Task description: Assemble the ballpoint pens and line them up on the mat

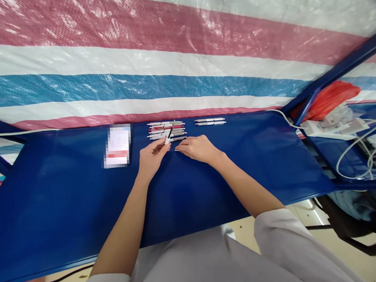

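Observation:
My left hand (149, 159) is closed in a pinch around an open pen barrel (167, 140), with a dark thin refill sticking up out of its white end. Just to the right, my right hand (198, 149) is low over the tabletop with its fingers drawn together. A tiny pale piece (176, 150) shows at those fingertips, too small to name. Beyond both hands lies a stack of several click pens (156, 135), white and grey with one red. Two more white pens (209, 123) lie side by side farther right.
The blue tabletop (69, 212) runs up to a striped plastic sheet (173, 85). A phone-like blurred rectangle (117, 146) lies left of the pens. At the right, a power strip (327, 128), a white cable (338, 163) and a red plastic bag (332, 99) sit beyond a blue frame post.

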Demonstrator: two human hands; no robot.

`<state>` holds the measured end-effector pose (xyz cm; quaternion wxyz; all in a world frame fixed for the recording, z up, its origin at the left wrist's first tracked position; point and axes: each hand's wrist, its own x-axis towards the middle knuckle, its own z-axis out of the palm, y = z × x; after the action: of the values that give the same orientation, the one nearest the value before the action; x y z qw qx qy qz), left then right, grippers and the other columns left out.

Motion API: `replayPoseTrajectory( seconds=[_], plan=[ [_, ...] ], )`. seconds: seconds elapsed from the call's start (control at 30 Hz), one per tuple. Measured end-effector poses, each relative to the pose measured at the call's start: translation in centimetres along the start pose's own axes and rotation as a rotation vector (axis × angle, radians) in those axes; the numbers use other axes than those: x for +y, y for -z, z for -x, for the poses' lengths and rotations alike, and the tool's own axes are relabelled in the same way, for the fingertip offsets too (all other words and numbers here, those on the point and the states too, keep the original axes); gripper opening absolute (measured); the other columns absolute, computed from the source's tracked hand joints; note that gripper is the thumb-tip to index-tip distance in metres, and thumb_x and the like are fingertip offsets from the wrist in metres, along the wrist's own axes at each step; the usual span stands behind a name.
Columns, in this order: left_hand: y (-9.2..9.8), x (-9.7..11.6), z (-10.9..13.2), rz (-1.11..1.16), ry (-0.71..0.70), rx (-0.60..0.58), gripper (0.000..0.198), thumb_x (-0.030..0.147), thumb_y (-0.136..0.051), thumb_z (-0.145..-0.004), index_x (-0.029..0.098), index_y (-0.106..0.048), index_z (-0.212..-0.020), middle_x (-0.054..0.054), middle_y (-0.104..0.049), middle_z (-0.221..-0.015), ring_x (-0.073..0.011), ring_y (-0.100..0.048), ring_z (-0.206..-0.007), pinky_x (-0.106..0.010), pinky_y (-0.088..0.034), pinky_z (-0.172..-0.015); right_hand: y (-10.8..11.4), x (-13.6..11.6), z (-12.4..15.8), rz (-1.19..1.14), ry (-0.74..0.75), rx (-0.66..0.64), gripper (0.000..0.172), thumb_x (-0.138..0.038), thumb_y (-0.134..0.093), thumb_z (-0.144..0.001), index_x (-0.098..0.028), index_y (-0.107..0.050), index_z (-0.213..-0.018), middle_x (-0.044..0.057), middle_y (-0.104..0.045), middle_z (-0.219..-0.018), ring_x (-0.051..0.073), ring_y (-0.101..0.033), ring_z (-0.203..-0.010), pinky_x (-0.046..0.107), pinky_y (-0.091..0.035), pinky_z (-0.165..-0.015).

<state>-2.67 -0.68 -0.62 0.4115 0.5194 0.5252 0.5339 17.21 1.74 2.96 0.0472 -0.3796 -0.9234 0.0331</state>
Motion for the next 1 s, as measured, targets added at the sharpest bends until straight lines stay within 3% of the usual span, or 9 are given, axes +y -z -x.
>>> replayPoseTrajectory(
  seconds=[0.23, 0.4, 0.5, 0.57, 0.7, 0.83, 1.0],
  plan=[
    [0.4, 0.7, -0.1, -0.141, 0.019, -0.088, 0.037, 0.043, -0.075, -0.077, 0.018, -0.077, -0.105, -0.007, -0.078, -0.092, -0.0248, -0.073, -0.083, -0.036, -0.059, -0.080, 0.2, -0.8, -0.8, 0.014, 0.005, -0.019, 0.032, -0.016, -0.041, -0.095, -0.023, -0.069, -0.108, 0.008, -0.073, -0.106, 0.021, -0.066, -0.094, 0.027, -0.038, -0.061],
    [1.0, 1.6, -0.1, -0.207, 0.008, -0.114, 0.039, 0.045, -0.072, -0.078, 0.018, -0.076, -0.107, -0.006, -0.078, -0.095, -0.0248, -0.073, -0.086, -0.037, -0.058, -0.087, 0.2, -0.1, -0.5, -0.216, -0.031, 0.065, 0.029, -0.018, -0.053, -0.088, -0.023, -0.070, -0.111, 0.007, -0.071, -0.109, 0.020, -0.069, -0.086, 0.029, -0.047, -0.068],
    [1.3, 1.8, -0.1, -0.208, 0.030, -0.111, 0.043, 0.047, -0.074, -0.076, 0.017, -0.075, -0.106, -0.007, -0.078, -0.098, -0.0256, -0.073, -0.090, -0.039, -0.057, -0.092, -0.5, 0.9, -0.2, -0.618, -0.099, 0.248, 0.022, -0.018, -0.059, -0.083, -0.020, -0.071, -0.101, 0.005, -0.070, -0.103, 0.016, -0.070, -0.077, 0.029, -0.053, -0.075],
    [1.5, 1.9, -0.1, -0.202, 0.037, -0.109, 0.046, 0.050, -0.075, -0.075, 0.016, -0.075, -0.106, -0.009, -0.077, -0.100, -0.0267, -0.073, -0.093, -0.040, -0.056, -0.094, -1.0, 1.5, -0.2, -0.977, -0.187, 0.396, 0.014, -0.022, -0.065, -0.079, -0.020, -0.070, -0.092, 0.003, -0.068, -0.100, 0.013, -0.069, -0.070, 0.027, -0.055, -0.070],
    [2.1, 1.7, -0.3, -0.216, 0.015, -0.138, 0.051, 0.055, -0.075, -0.073, 0.015, -0.076, -0.105, -0.011, -0.077, -0.102, -0.0287, -0.072, -0.096, -0.044, -0.055, -0.096, -1.0, 1.4, -0.7, -1.530, -0.398, 0.660, 0.023, -0.034, -0.076, -0.071, -0.023, -0.066, -0.088, -0.003, -0.068, -0.080, 0.012, -0.070, -0.065, 0.026, -0.059, -0.064],
    [2.6, 1.4, -0.2, -0.238, -0.031, -0.215, 0.048, 0.054, -0.074, -0.077, 0.017, -0.075, -0.107, -0.010, -0.077, -0.103, -0.0277, -0.073, -0.095, -0.043, -0.055, -0.095, -0.4, 0.1, -1.6, -1.701, -0.519, 0.908, 0.028, -0.034, -0.081, -0.065, -0.023, -0.066, -0.086, -0.004, -0.068, -0.086, 0.014, -0.074, -0.074, 0.025, -0.062, -0.064],
    [2.9, 1.0, 0.1, -0.259, -0.070, -0.269, 0.040, 0.049, -0.071, -0.081, 0.018, -0.076, -0.105, -0.008, -0.076, -0.107, -0.0268, -0.072, -0.097, -0.039, -0.056, -0.094, -0.3, -1.1, -2.4, -1.729, -0.583, 1.061, 0.031, -0.034, -0.082, -0.065, -0.023, -0.068, -0.091, -0.004, -0.068, -0.087, 0.015, -0.074, -0.075, 0.024, -0.062, -0.062]
  ],
)
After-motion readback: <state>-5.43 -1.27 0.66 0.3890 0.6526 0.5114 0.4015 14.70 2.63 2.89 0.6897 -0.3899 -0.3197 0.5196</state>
